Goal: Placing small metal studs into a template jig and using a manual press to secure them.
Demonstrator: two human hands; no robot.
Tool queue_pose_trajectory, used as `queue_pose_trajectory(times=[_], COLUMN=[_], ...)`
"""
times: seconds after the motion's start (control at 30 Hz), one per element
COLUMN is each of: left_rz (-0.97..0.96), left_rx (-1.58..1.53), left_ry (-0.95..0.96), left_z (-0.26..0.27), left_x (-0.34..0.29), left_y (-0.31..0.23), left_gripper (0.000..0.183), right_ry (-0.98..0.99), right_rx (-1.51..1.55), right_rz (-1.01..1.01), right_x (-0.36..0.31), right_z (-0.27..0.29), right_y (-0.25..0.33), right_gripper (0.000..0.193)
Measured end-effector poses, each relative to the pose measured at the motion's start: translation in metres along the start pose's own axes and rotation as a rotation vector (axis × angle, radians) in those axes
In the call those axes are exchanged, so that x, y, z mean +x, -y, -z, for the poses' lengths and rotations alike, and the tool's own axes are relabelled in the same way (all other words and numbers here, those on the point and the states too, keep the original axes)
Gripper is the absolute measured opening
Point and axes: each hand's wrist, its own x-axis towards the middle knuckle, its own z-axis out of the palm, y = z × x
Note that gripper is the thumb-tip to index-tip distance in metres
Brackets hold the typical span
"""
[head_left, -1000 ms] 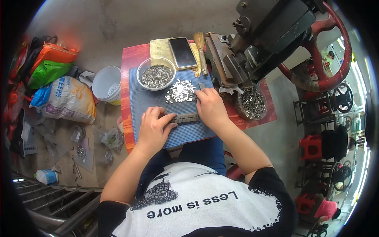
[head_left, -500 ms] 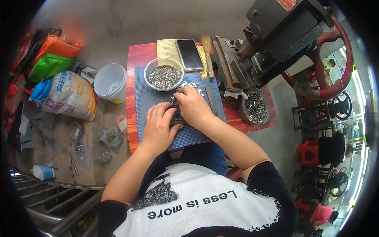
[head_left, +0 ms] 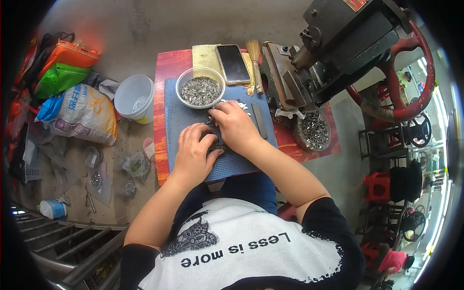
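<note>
A blue textured mat [head_left: 176,121] lies on the red table, with my two hands close together over it. My left hand [head_left: 193,153] rests with curled fingers, its thumb and index finger at a small dark gridded metal block [head_left: 218,145]. Just beyond the block, my right hand [head_left: 238,129] has its fingertips drawn together at the small metal pieces [head_left: 211,122]; what they pinch is hidden. Loose shiny white pieces [head_left: 243,107] lie beyond its knuckles. A clear round bowl [head_left: 200,92] full of small silvery metal parts stands at the mat's far edge.
Right of the mat's middle lies a flat grey bar [head_left: 259,121]. A phone [head_left: 233,64] and a straw brush [head_left: 254,65] are at the back. A heavy press [head_left: 333,58] with a red handwheel and a tub of metal parts [head_left: 313,131] stand right; a white bucket [head_left: 135,99] stands left.
My right fingertips have shifted slightly at the small pieces. My left hand stays almost where it was, and the view has moved a little.
</note>
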Motion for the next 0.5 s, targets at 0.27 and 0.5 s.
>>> queue_pose_trajectory(times=[0.27,0.5], left_rz=[0.009,-0.014], left_rx=[0.004,0.012], left_ry=[-0.021,-0.01], left_z=[-0.001,0.0], left_x=[-0.001,0.0], left_y=[-0.001,0.001], left_gripper=[0.03,0.031], right_ry=[-0.029,-0.147], right_rx=[0.05,-0.044], right_rz=[0.011,-0.199], right_x=[-0.015,-0.035], right_z=[0.004,0.056], right_y=[0.008,-0.019], right_gripper=[0.014,0.01])
